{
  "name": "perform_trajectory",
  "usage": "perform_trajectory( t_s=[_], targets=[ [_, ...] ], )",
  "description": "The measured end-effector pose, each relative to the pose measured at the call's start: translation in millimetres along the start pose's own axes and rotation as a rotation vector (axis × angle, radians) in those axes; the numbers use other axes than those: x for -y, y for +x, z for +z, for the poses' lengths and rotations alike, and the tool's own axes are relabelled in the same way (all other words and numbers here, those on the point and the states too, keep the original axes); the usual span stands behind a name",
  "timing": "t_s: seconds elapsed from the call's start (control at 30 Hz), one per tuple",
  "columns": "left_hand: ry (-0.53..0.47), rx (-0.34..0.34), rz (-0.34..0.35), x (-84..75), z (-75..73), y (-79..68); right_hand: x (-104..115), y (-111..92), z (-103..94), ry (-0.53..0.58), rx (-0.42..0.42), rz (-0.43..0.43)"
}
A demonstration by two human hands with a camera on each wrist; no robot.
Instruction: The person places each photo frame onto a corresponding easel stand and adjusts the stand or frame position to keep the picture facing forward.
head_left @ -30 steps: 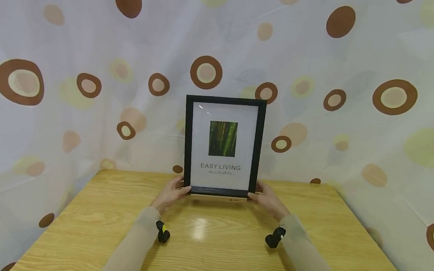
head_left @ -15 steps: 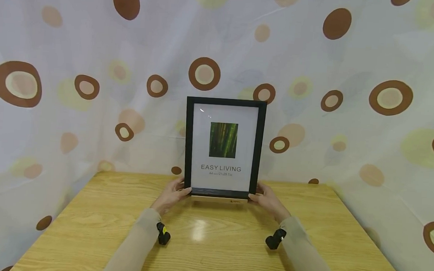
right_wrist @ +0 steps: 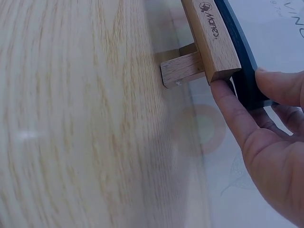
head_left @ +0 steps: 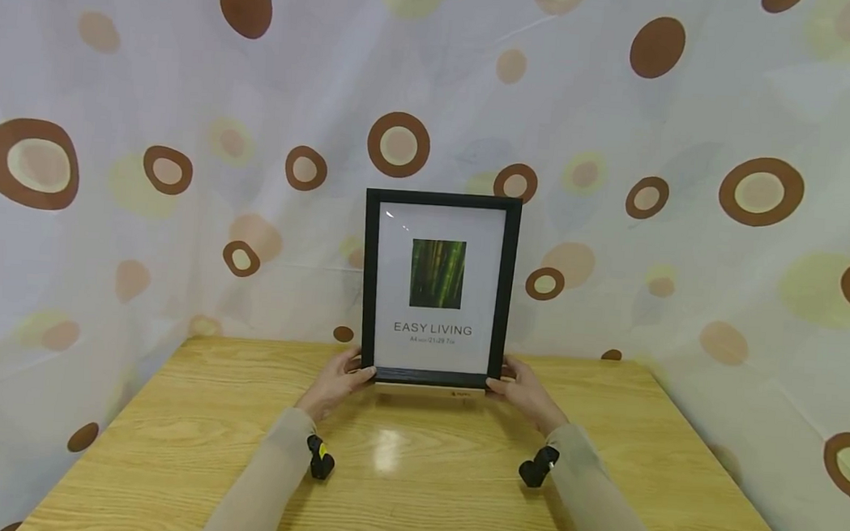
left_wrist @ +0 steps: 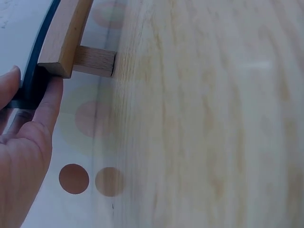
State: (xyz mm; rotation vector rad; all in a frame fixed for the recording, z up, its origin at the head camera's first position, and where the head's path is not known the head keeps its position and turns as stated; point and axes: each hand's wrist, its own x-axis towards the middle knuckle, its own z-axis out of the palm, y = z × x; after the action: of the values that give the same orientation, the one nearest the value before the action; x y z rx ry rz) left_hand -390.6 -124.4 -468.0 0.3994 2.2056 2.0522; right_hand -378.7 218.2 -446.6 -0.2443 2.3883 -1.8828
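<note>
A black picture frame [head_left: 368, 286] with a white "EASY LIVING" sheet and a small green bamboo picture stands upright at the back of the table. Under its bottom edge is a pale wooden stand [head_left: 428, 391], whose short legs rest on the tabletop in both wrist views. My left hand [head_left: 333, 383] grips the lower left corner, thumb in front and fingers at the side and behind. On the lower right corner my right hand [head_left: 527, 393] does the same. In each wrist view one finger touches the end of the wooden stand's bar [right_wrist: 216, 42].
The light wood table [head_left: 411, 492] reaches back to a white curtain [head_left: 437, 71] with brown and beige ring patterns. Black wrist cameras [head_left: 321, 458] sit on both forearms. The curtain also hangs along the left and right sides.
The head view has shifted slightly. Both hands keep their hold on the frame's lower corners, and the frame stays in place on the stand.
</note>
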Motion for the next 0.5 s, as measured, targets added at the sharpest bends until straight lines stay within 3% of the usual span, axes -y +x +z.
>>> perform_trajectory(
  t_s=[0.17,0.27,0.5],
  targets=[
    [-0.024,0.018,0.021,0.5,-1.1,2.5,-1,3,0.0,0.035,-0.012,-0.002],
    [-0.016,0.026,0.035,-0.1,-3.4,3.0,-1,2,-2.1,0.041,0.023,-0.022],
    [0.152,-0.003,0.001,-5.1,-13.2,-7.0,1,-14,-18.1,-0.170,0.126,-0.062]
  ],
)
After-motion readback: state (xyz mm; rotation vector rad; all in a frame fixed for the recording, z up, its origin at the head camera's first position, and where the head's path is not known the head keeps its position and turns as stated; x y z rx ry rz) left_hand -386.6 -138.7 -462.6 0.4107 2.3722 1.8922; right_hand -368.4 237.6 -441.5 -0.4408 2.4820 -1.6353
